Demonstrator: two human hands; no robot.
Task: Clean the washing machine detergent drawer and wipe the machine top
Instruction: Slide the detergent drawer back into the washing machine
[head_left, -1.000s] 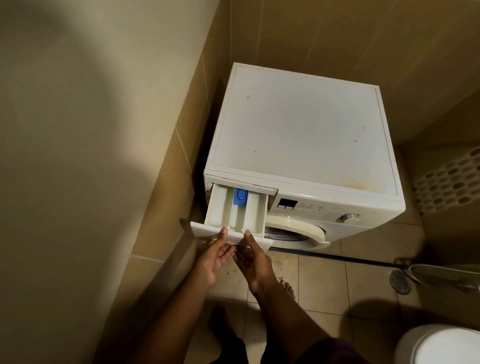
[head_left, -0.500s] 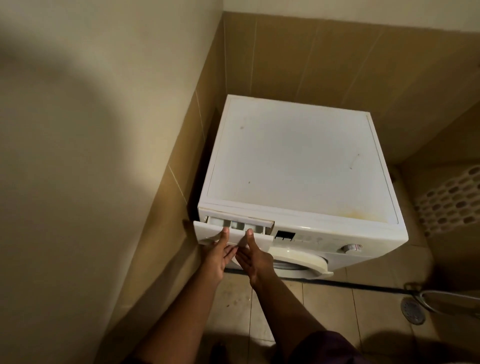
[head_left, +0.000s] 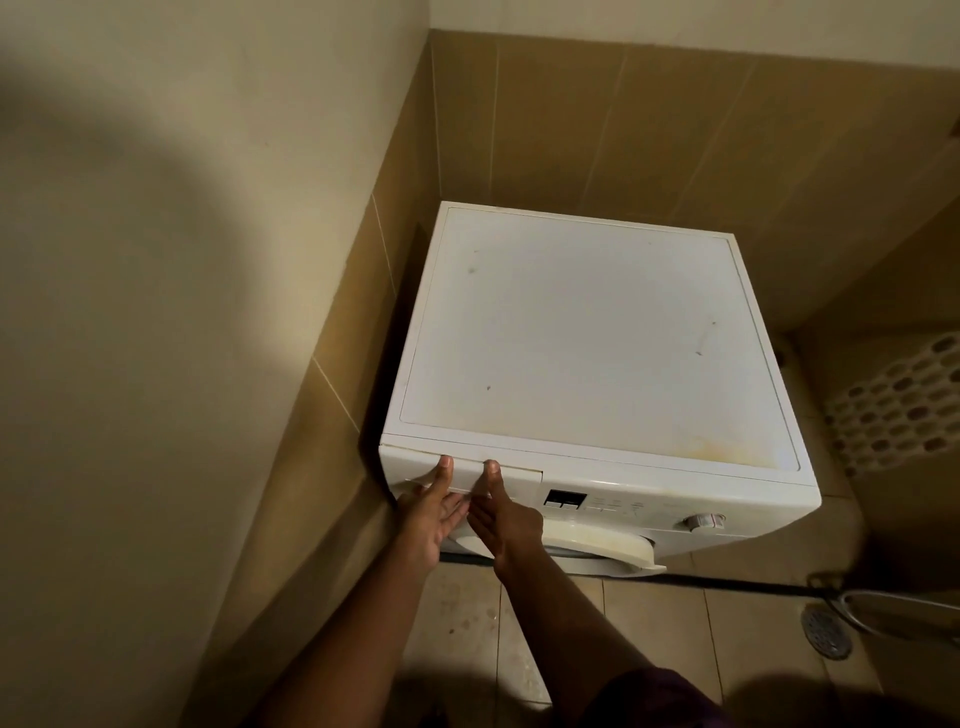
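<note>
While the white plastic detergent drawer (head_left: 511, 474) sits pushed flush into the upper left front of the white front-loading washing machine (head_left: 587, 364), its long front panel running left to right and facing the person, both hands press flat against it. The left hand (head_left: 428, 517) and the right hand (head_left: 506, 519) lie side by side, each grip released, straight fingers touching the panel. The stained white machine top (head_left: 582, 332) lies level above.
</note>
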